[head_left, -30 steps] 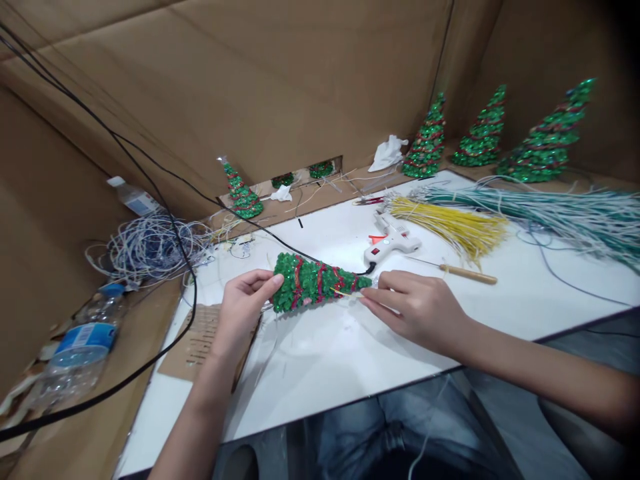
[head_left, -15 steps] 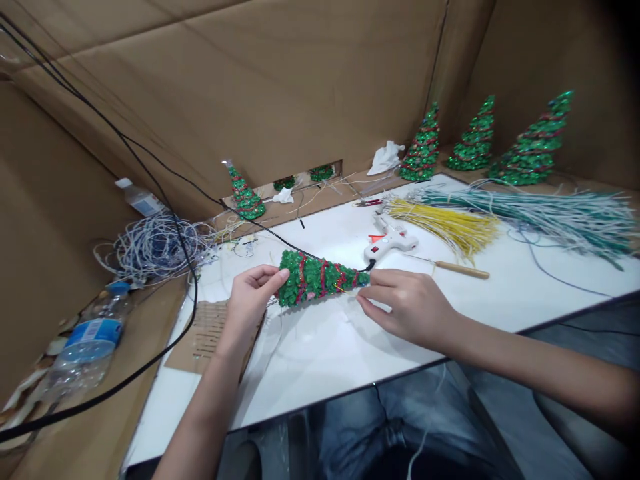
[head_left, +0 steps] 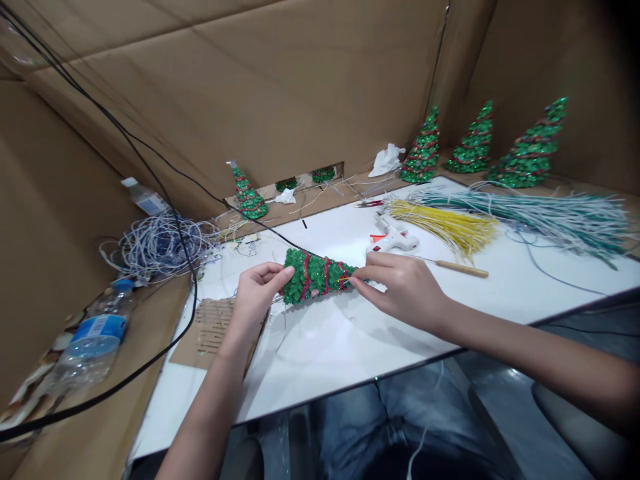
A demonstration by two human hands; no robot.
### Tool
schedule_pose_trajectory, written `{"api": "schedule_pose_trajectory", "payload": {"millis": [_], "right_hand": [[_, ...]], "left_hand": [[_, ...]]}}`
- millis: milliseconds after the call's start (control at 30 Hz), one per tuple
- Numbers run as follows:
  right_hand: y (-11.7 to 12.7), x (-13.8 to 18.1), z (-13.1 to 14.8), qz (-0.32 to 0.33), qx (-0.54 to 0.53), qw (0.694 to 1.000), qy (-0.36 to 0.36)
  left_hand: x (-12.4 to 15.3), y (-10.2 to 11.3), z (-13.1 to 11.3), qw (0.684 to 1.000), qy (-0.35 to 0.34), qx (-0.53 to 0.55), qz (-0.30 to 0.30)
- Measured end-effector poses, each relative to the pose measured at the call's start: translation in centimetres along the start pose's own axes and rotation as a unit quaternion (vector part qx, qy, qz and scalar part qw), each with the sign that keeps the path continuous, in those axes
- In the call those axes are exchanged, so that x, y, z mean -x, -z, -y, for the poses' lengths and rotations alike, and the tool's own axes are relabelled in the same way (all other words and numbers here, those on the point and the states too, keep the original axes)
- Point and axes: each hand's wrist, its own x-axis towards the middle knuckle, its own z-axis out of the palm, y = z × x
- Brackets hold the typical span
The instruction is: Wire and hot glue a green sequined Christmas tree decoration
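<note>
A small green sequinned Christmas tree (head_left: 315, 275) with red bands lies on its side just above the white table (head_left: 350, 340). My left hand (head_left: 256, 297) grips its wide base, thumb and fingers closed on it. My right hand (head_left: 400, 287) pinches the tree near its narrow tip, fingers pressed together on it. Thin wires trail from the tree's base under my left hand.
A white glue gun (head_left: 393, 240) and a wooden-handled awl (head_left: 460, 269) lie behind my right hand. Bundles of yellow wires (head_left: 445, 225) and green-white wires (head_left: 540, 212) spread at right. Three finished trees (head_left: 475, 147) stand at the back. A wire coil (head_left: 160, 243) and water bottles (head_left: 93, 333) sit at left.
My right hand has slid left along the tree from beyond its tip onto the narrow end, covering the tip. The left hand keeps its hold on the base.
</note>
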Motion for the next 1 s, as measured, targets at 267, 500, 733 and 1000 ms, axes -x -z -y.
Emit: {"api": "schedule_pose_trajectory", "payload": {"millis": [267, 500, 733, 1000], "right_hand": [[0.0, -0.8, 0.4, -0.007, -0.015, 1.000, -0.002], [-0.5, 0.4, 0.3, -0.035, -0.007, 0.999, 0.029], [-1.9, 2.6, -0.1, -0.068, 0.012, 0.994, 0.088], [-2.1, 2.2, -0.4, -0.067, 0.041, 0.992, 0.099]], "left_hand": [[-0.1, 0.1, 0.1, 1.000, -0.001, -0.003, -0.001], [0.2, -0.2, -0.5, 1.000, 0.001, -0.004, 0.000], [0.2, 0.0, -0.3, 1.000, -0.006, -0.009, 0.008], [0.1, 0.0, -0.2, 1.000, 0.001, -0.009, 0.008]]}}
